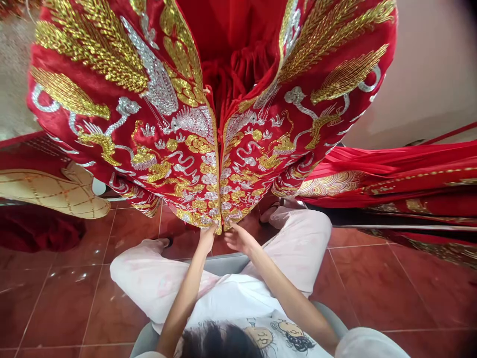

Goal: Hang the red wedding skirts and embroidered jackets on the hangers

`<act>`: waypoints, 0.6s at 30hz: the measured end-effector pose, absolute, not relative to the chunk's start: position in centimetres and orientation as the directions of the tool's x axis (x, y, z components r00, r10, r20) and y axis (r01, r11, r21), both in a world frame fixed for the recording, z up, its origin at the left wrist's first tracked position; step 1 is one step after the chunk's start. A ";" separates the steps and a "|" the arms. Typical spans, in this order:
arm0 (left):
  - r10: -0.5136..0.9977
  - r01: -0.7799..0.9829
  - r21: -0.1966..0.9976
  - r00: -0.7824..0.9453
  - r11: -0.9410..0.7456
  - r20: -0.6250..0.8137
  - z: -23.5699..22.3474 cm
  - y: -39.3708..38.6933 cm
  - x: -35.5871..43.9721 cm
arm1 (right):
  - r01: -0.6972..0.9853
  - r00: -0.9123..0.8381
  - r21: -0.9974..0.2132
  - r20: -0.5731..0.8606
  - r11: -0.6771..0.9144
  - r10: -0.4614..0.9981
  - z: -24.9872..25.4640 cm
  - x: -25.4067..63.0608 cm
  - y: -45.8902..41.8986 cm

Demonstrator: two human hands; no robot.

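A red garment (pixel 156 114), thick with gold and silver embroidery, hangs in front of me with its front opening running down the middle. My left hand (pixel 207 237) reaches up to the bottom hem of the left panel, fingers closed on its corner. My right hand (pixel 237 237) is at the hem corner of the right panel (pixel 298 114), fingers pinched on the edge. The two hands sit close together at the lower end of the opening. My knees in pale pink trousers (pixel 298 243) are below the hem.
I sit on a grey chair (pixel 227 261) over a red tiled floor (pixel 372 288). More red and gold cloth (pixel 402 174) lies folded at the right. A cream quilted piece (pixel 48 191) and dark red fabric (pixel 33 228) are at the left. A pale wall (pixel 428 74) stands behind.
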State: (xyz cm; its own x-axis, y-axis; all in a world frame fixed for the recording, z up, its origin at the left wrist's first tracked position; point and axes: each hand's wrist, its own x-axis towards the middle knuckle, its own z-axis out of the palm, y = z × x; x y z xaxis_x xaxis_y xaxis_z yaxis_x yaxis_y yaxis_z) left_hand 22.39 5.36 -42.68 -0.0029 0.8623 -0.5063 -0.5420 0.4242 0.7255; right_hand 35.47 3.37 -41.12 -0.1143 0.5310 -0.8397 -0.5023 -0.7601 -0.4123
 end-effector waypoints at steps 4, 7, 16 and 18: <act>0.850 -0.532 0.714 0.024 0.456 -0.525 -43.3 5.1 22.3 | -0.397 -0.046 -0.515 -0.815 -0.760 0.577 -40.0 35.1 2.1; 0.852 -0.527 0.716 0.029 0.458 -0.523 -43.8 5.0 22.3 | -0.345 0.067 -0.654 -0.733 -0.674 0.677 -39.5 34.5 3.3; 0.884 -0.437 0.808 -0.056 0.396 -0.463 -45.1 5.3 21.7 | -0.223 0.018 -0.736 -0.659 -0.640 0.752 -39.8 34.0 5.9; 0.895 -0.404 0.838 -0.094 0.366 -0.436 -45.5 5.6 21.5 | -0.214 -0.060 -0.705 -0.681 -0.676 0.730 -39.3 33.9 6.4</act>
